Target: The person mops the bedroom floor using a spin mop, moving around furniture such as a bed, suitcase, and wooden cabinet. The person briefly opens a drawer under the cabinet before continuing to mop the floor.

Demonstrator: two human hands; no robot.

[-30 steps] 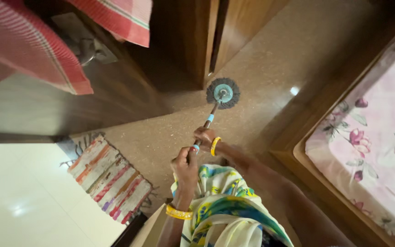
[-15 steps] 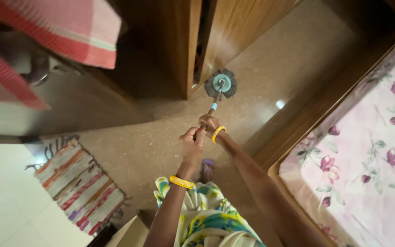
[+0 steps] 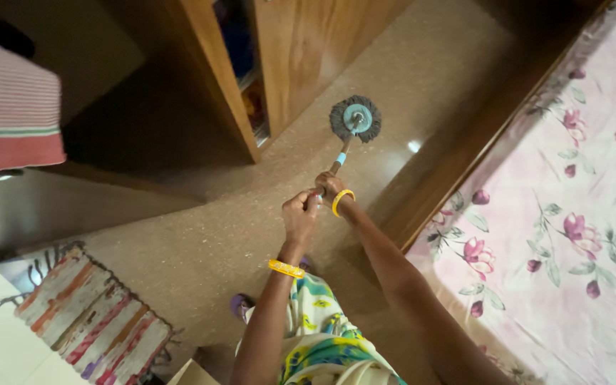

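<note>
Speckled brown floor is seen from above; everything is carried on it. Right side is taken up by a bed with a pink floral sheet, framed by a dark wooden edge running diagonally. Upper middle is occupied by a wooden cupboard, one door ajar, coloured items dimly visible on the shelves inside. A red-and-white striped cloth is hung at the left edge of view. A multicoloured striped rug is laid at the lower left, next to a pale tiled area.

Mop: long axis is run from the hands up and slightly right across the frame, head pointed away from the person, toward the strip of floor between cupboard and bed. The round grey fringed mop head, with a teal hub, is pressed on the floor just beside the cupboard's lower corner. The pole has light-blue bands.

Left hand: clenched around the near end of the pole, yellow bangle worn on the wrist. Right hand: wrapped around the pole just ahead of the left, touching it, yellow bangle also worn.

A purple sandal is partly seen under the patterned garment at the bottom.
</note>
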